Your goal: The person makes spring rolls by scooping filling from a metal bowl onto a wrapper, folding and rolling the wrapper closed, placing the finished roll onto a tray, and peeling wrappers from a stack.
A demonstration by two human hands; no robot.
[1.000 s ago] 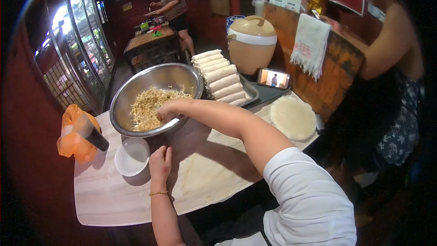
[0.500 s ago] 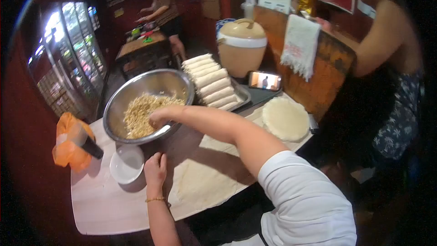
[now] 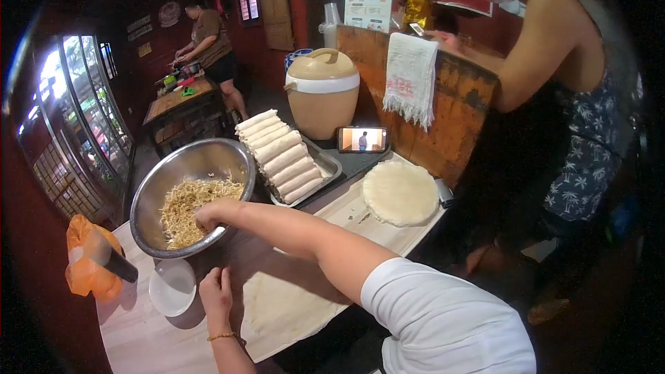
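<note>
My right hand (image 3: 211, 215) reaches into a large steel bowl (image 3: 239, 156) and touches a bean sprout filling (image 3: 181, 211). Its fingertips are hidden there, so their grip does not show. My left hand (image 3: 216, 291), with a beaded bracelet on the wrist, rests on the table below the bowl, fingers loosely curled and nothing visible in them. Right beside it, a thin pale wrapper sheet (image 3: 291, 298) lies flat. A small white plate (image 3: 172, 287) sits to the left of that hand.
Rolled spring rolls (image 3: 280, 149) are stacked on a metal tray (image 3: 331, 166). Behind them are a beige drink cooler (image 3: 322, 93) and a propped phone (image 3: 362, 139). Round wrappers (image 3: 400, 192) lie at right, an orange bag (image 3: 90, 263) at left. A person leans on the wooden partition (image 3: 457, 104).
The view has turned, so the scene sits farther left and lower. My right hand stays in the filling, and my left hand still rests beside the wrapper sheet.
</note>
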